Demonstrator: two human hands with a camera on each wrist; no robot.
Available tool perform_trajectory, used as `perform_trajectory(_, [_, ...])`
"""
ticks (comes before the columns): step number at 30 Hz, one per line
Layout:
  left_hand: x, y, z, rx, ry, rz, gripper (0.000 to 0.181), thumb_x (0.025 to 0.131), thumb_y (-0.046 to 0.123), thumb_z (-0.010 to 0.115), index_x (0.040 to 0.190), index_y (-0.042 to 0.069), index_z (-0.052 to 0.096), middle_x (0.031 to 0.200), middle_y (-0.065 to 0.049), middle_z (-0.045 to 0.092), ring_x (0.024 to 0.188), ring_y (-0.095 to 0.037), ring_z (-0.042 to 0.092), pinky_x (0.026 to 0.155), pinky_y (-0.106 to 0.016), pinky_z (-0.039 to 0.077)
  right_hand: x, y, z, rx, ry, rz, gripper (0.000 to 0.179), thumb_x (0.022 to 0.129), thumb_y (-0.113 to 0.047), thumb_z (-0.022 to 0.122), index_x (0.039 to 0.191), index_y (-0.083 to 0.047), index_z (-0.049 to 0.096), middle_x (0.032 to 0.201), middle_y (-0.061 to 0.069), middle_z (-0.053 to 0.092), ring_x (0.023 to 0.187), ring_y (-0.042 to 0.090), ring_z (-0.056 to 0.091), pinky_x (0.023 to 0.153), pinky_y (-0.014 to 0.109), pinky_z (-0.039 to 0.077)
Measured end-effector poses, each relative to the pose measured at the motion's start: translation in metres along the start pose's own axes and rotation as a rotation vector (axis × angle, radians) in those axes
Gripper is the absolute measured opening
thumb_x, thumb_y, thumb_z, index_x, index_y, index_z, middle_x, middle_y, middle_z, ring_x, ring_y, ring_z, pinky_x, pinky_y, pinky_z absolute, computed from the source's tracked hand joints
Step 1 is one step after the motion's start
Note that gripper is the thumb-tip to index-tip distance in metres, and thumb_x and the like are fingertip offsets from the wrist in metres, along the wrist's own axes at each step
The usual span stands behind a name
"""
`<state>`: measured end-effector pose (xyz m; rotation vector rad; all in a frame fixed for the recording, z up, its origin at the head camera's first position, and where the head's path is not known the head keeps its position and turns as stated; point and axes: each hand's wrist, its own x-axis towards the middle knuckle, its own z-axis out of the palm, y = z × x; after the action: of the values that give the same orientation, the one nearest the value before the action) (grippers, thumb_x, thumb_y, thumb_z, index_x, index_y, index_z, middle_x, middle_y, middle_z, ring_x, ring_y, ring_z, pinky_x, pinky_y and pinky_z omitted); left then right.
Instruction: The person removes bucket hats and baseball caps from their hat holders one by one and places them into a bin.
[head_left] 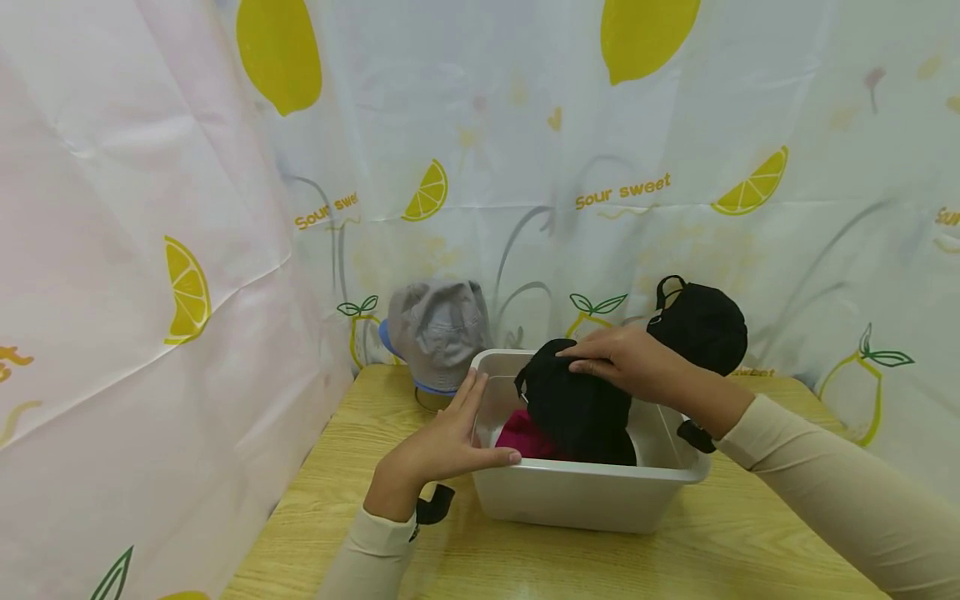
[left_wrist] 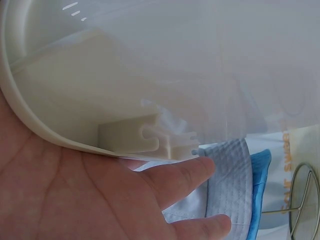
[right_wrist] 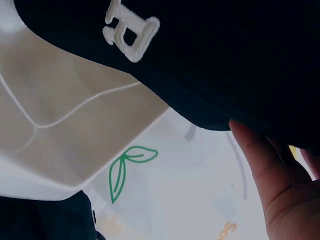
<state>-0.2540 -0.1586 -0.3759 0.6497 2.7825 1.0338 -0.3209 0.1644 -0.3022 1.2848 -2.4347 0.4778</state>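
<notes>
My right hand (head_left: 630, 358) pinches a black baseball cap (head_left: 581, 412) by its crown, the brim pointing down into a white plastic bin (head_left: 570, 500). Pale embroidered lettering (right_wrist: 132, 32) shows on this cap's front in the right wrist view. Beneath it, partly covered, lies a magenta cloth item (head_left: 522, 435) inside the bin. My left hand (head_left: 435, 446) rests on the bin's near left corner, thumb along the front rim and fingers straight against the left side. In the left wrist view, its palm (left_wrist: 65, 185) lies against the rim.
Behind the bin at left, a grey cap (head_left: 442, 325) with a blue brim sits on a wire stand (left_wrist: 300, 200). Another black cap (head_left: 701, 325) is raised at the back right. The wooden table (head_left: 360, 450) meets a lemon-print curtain (head_left: 525, 125) at the back and left.
</notes>
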Motion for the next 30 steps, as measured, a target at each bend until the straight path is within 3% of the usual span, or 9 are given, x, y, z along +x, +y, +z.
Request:
perform_trajectory(4, [0.0,-0.001,0.0,0.008,-0.002,-0.001,0.122,0.08,0.076,0.073,0.165,0.039,-0.008,0.174,0.006,-0.016,0.097,-0.005,0.065,0.112,-0.051,0.043,0.002,-0.002,0.006,0.01,-0.072,-0.015,0.029,0.099,-0.027,0.071,0.127,-0.024,0.077,0.109,-0.009,0.077,0.096,0.009,0.071,0.088,0.038,0.06])
perform_trajectory(8, [0.001,-0.001,0.0,0.005,-0.006,0.004,0.123,0.081,0.075,0.073,0.165,0.038,-0.009,0.174,0.007,-0.017,0.093,-0.006,0.065,0.103,-0.042,0.05,0.005,-0.004,0.01,0.025,-0.119,-0.037,0.03,0.099,-0.027,0.07,0.128,-0.023,0.076,0.112,-0.008,0.077,0.098,0.008,0.072,0.089,0.037,0.06])
perform_trajectory(20, [0.0,-0.001,0.0,0.023,-0.011,0.008,0.124,0.081,0.075,0.072,0.165,0.036,-0.01,0.174,0.007,-0.018,0.085,-0.005,0.064,0.085,-0.029,0.053,0.01,-0.006,0.026,0.039,-0.234,-0.071,0.03,0.102,-0.032,0.066,0.128,-0.021,0.076,0.119,-0.008,0.077,0.106,0.01,0.072,0.09,0.036,0.06])
perform_trajectory(30, [-0.001,0.001,-0.001,0.019,-0.011,0.002,0.123,0.081,0.076,0.072,0.164,0.037,-0.011,0.174,0.006,-0.018,0.084,-0.004,0.064,0.085,-0.029,0.052,0.021,-0.01,0.036,0.088,-0.285,-0.094,0.03,0.102,-0.029,0.067,0.128,-0.017,0.076,0.121,-0.006,0.076,0.11,0.012,0.072,0.094,0.037,0.059])
